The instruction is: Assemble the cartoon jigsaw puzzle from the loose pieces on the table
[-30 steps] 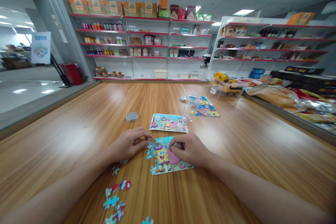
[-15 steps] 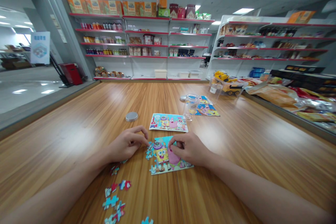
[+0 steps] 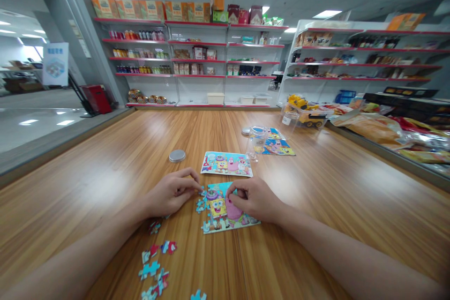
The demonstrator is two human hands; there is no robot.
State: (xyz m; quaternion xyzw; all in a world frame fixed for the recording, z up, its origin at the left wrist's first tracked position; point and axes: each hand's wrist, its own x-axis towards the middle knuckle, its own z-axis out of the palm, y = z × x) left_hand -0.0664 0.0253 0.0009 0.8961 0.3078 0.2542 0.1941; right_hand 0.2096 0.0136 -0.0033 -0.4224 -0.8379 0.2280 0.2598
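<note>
A partly assembled cartoon jigsaw puzzle [image 3: 221, 211] lies on the wooden table [image 3: 105, 178] in front of me. My left hand [image 3: 172, 192] pinches a small puzzle piece [image 3: 201, 192] at the puzzle's upper left corner. My right hand [image 3: 255, 199] rests on the puzzle's right half, fingertips pressing its upper middle. Loose puzzle pieces [image 3: 156, 267] lie scattered near my left forearm. A printed reference picture [image 3: 227, 164] lies just beyond the puzzle.
A round metal lid [image 3: 177, 155] sits left of the picture. A clear plastic jar [image 3: 258, 140] and a second picture [image 3: 276, 143] lie farther right. A clear box with a yellow toy truck [image 3: 305, 117] and packaged goods [image 3: 386, 131] line the right edge. Shop shelves [image 3: 197, 61] stand behind.
My left hand's fingers have shifted slightly right, bringing the piece against the puzzle's upper left corner. My right hand has stayed nearly still.
</note>
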